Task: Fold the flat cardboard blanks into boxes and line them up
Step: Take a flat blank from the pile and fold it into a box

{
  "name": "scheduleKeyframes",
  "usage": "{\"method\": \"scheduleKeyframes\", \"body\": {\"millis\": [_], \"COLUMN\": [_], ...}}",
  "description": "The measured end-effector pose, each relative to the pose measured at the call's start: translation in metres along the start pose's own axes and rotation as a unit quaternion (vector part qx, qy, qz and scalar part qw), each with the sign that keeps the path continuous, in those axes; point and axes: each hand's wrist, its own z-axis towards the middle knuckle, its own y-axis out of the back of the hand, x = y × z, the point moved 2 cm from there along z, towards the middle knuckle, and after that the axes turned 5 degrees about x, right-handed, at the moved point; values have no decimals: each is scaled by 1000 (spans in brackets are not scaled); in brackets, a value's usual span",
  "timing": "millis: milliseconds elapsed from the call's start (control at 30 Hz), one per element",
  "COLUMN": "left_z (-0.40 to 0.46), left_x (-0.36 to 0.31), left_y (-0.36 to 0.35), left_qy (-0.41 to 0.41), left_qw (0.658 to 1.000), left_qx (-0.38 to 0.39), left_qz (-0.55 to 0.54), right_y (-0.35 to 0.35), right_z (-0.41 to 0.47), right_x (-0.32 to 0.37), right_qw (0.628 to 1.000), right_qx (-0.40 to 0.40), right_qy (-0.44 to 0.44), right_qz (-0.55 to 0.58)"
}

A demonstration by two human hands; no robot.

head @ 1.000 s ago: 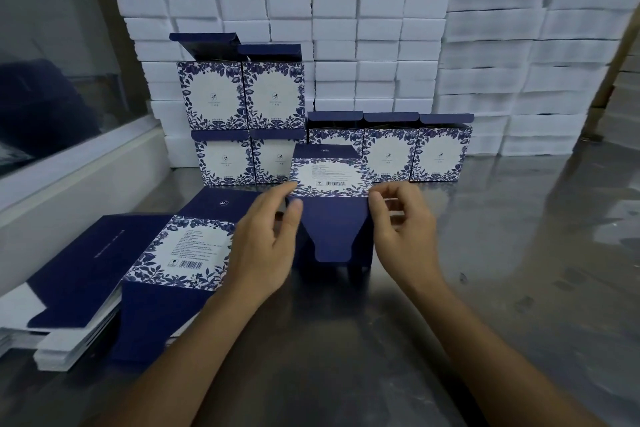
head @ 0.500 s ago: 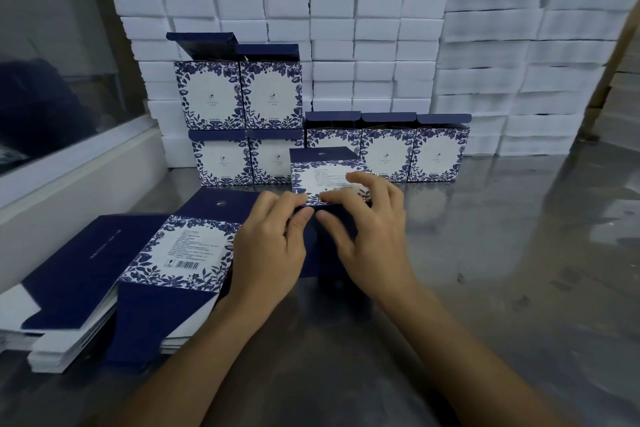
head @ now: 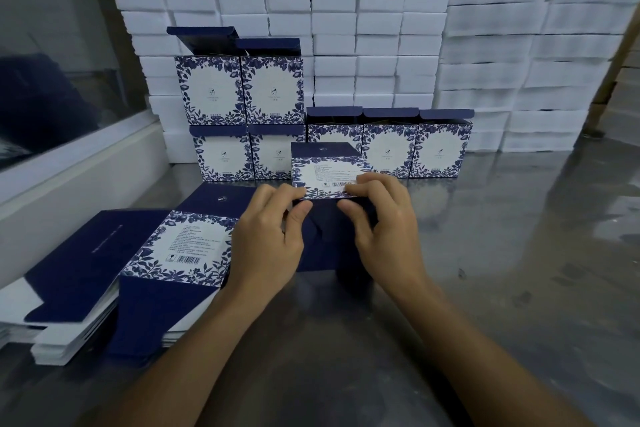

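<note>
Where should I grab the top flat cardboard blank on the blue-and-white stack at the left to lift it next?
Probably the top flat cardboard blank is best pinched at its near navy flap, coming from the front. That flap overhangs the stack toward the camera, so a thumb may slip under it. The left hand is nearest; both it and the right hand are busy on the half-folded box.

Both bare forearms reach forward from the lower edge of the view and come close together at the half-folded box (head: 325, 180). The left hand (head: 266, 243) is at the left side of the box, back of the hand up, fingers curled, thumb tip pressed on the dark flap under the printed panel. The right hand (head: 384, 229) is at the right side of the box, fingers bent over the printed panel, thumb on the same flap.
</note>
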Motion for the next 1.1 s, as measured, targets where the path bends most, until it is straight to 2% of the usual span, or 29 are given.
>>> {"method": "scheduleKeyframes", "body": {"millis": [300, 500, 700, 800, 867, 967, 1100], "left_z": [0, 1, -1, -8, -12, -13, -14], "left_x": [3, 9, 15, 22, 30, 37, 35], "left_y": [0, 0, -4, -9, -12, -14, -16], "left_qy": [-1, 8, 17, 24, 62, 105, 95], "left_qw": [1000, 1000, 1000, 999, 993, 984, 989], "left_qx": [-5, -11, -12, 42, 96, 123, 102], "left_qz": [-10, -19, -22, -4, -43, -74, -47], "right_y": [-1, 1, 1, -1, -2, -5, -7], "right_z": [1, 1, 4, 2, -1, -4, -4], "right_x": [-5, -22, -23, -28, -33, -37, -34], "right_qw": [999, 990, 989, 982, 970, 967, 979], "right_qx": [-17, -2, -26, 35, 103, 176, 165], "right_qy": [3, -77, -72, -95, -125, -121, -94], "right_qz": [32, 117, 123, 162, 180, 138, 79]}}
